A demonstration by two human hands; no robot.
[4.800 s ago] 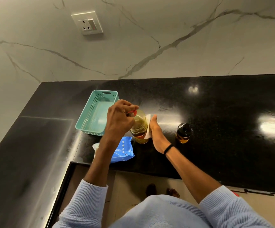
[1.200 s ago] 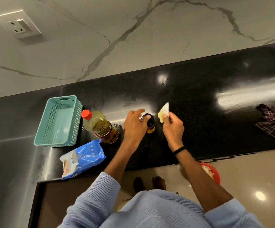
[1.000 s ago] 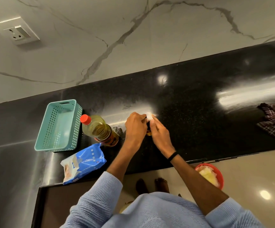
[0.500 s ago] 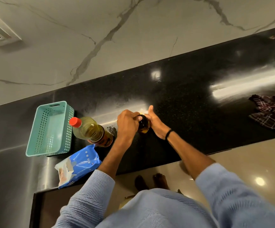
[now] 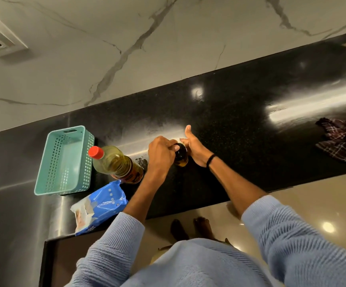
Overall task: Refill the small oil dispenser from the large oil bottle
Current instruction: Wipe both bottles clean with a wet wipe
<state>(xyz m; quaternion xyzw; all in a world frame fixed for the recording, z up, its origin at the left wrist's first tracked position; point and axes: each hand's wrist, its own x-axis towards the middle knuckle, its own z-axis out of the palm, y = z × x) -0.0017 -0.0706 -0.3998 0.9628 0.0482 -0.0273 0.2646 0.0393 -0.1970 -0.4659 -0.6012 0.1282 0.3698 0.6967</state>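
Teal plastic basket (image 5: 64, 162) sits toward the left end of the black counter (image 5: 250, 125). Just right of it we see the large oil bottle (image 5: 114, 162), red cap on, and a blue packet (image 5: 104, 204) at the front edge. Our left hand (image 5: 161, 154) curls over the top of the small oil dispenser (image 5: 180, 157), mid-counter. Our right hand (image 5: 196, 151) rests against its right side, thumb raised; we cannot tell whether the fingers grip. A checked cloth (image 5: 343, 139) lies far right.

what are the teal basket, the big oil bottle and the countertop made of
Teal basket: moulded plastic, fairly matt, judging by its uniform colour and gridded walls.
Large oil bottle: probably clear plastic, glossy; the yellow oil shows through, and the red cap is opaque.
Countertop: polished black stone, likely granite, since it is speckled with mirror-like glare.
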